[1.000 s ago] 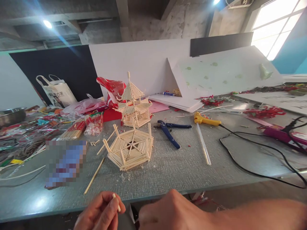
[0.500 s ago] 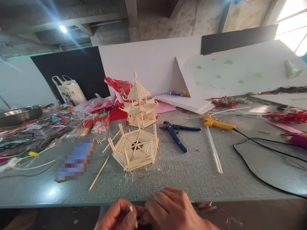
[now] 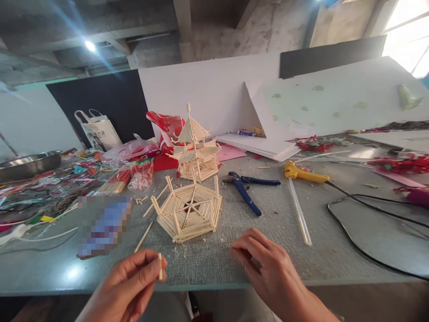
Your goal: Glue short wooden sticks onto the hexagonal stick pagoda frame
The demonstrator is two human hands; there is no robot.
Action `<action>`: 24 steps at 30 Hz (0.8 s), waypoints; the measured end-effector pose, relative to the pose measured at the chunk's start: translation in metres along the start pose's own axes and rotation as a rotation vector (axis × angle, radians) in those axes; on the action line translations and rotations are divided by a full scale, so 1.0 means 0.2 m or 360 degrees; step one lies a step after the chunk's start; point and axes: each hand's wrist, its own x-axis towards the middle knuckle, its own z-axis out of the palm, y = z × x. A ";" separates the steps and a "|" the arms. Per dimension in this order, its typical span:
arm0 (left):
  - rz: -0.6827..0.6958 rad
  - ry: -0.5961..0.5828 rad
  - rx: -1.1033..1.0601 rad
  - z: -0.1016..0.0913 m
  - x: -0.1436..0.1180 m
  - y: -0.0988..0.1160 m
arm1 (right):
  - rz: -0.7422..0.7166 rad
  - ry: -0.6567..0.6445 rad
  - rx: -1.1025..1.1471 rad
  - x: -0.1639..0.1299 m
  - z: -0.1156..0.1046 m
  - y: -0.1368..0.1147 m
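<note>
Both hands have come apart and risen over the table edge since half a second ago, when they were huddled together below it. Now the left hand (image 3: 129, 286) pinches a short pale wooden stick piece (image 3: 160, 267) upright between thumb and fingertips — a closed grip on the stick, held just above the near edge of the grey textured table (image 3: 268, 241). The right hand (image 3: 268, 266) hovers over the table with its fingers loosely curled and nothing in it, palm down, well apart from the left.

Between and beyond the two hands sits a hexagonal base built of pale wooden sticks (image 3: 187, 210), with short posts standing up at its corners and spokes meeting at its middle. Just behind it stands a small pagoda model of the same sticks (image 3: 194, 145), upright, with a pointed roof. A long loose stick (image 3: 143, 237) lies on the table just left of the hexagonal base.

To the right of the base lie blue-handled cutting pliers (image 3: 246, 192), and farther right a yellow glue gun (image 3: 303, 173) with a black cable (image 3: 362, 214) trailing off — a clear glue rod (image 3: 299, 210) lies beside it. A bundle of red-tipped sticks in clear wrap (image 3: 124, 176) rests to the left.
</note>
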 end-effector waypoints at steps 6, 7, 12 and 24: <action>0.0049 0.0004 0.0117 -0.08 0.07 0.17 | 0.0285 -0.0166 0.0117 0.03 -0.01 0.00; 0.0041 -0.0003 0.0147 -0.09 0.08 0.19 | 0.0306 -0.0163 0.0122 0.03 -0.01 0.00; 0.0027 -0.0051 0.0300 -0.10 0.15 0.23 | 0.0368 -0.0167 0.0136 0.03 -0.01 -0.01; -0.0091 -0.0012 0.0447 -0.03 0.19 0.28 | 0.0381 -0.0157 0.0134 0.04 -0.02 -0.01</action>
